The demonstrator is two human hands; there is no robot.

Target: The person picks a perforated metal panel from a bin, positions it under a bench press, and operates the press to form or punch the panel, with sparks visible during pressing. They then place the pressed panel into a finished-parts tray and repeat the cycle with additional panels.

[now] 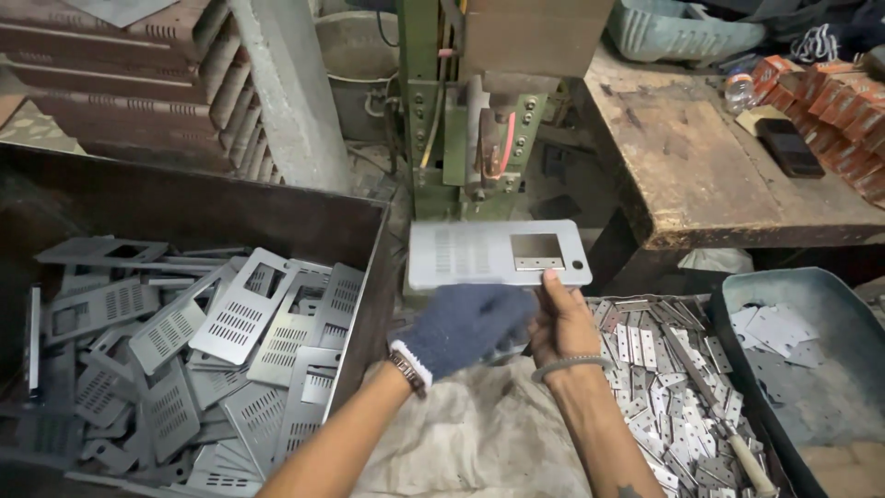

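Your left hand, in a dark blue knit glove, covers the near left edge of the grey metal plate, so its fingers are closed on that edge but where they meet underneath is hidden. Your bare right hand grips the plate's near right edge, thumb pressed on top beside a small hinge under the square cut-out; the other fingers are out of sight below. The plate is held flat in the air, just in front of the green press, whose upper part is cut off by the frame.

On the far right of the wooden surface, a row of small orange boxes runs off the edge, with a dark flat phone-like thing beside them. The bin on the left holds slotted plates, partly cut off below. Small hinges fill a tray near your right wrist.
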